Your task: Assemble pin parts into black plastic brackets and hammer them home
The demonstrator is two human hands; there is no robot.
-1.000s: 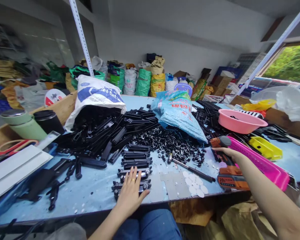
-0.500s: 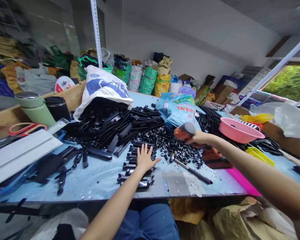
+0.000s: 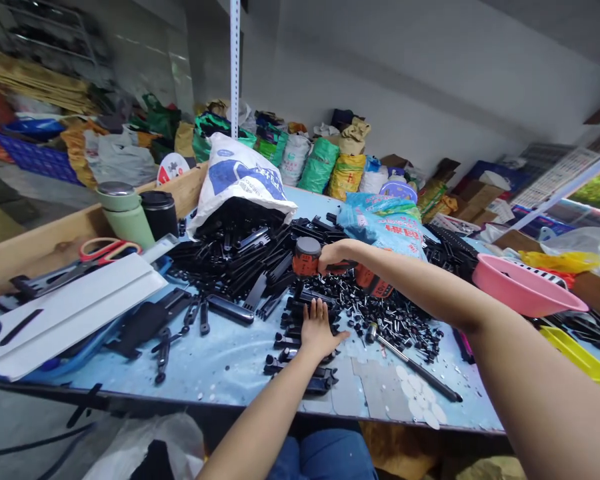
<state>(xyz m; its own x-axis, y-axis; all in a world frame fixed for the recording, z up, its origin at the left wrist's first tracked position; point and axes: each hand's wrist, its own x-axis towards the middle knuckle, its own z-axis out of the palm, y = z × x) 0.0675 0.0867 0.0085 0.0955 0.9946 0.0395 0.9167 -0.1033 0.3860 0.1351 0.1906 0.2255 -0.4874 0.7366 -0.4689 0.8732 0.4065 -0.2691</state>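
Note:
My right hand grips an orange and black cordless drill, its body above the far end of a row of black plastic parts. The drill's tip is hidden from me. My left hand lies flat on that row, fingers stretched out and thumb spread to the right. Right of the row spreads a heap of small screws and black fittings. A hammer with a black handle lies in front of the heap.
Behind the row is a pile of long black parts, spilling from a white sack. To the left are scissors, a white panel and a green flask. A pink basin and yellow tray stand right.
The drill in my right hand has moved left, from over the screw heap to the far end of the row. My left hand stays on the row. The view has turned right-to-left slightly.

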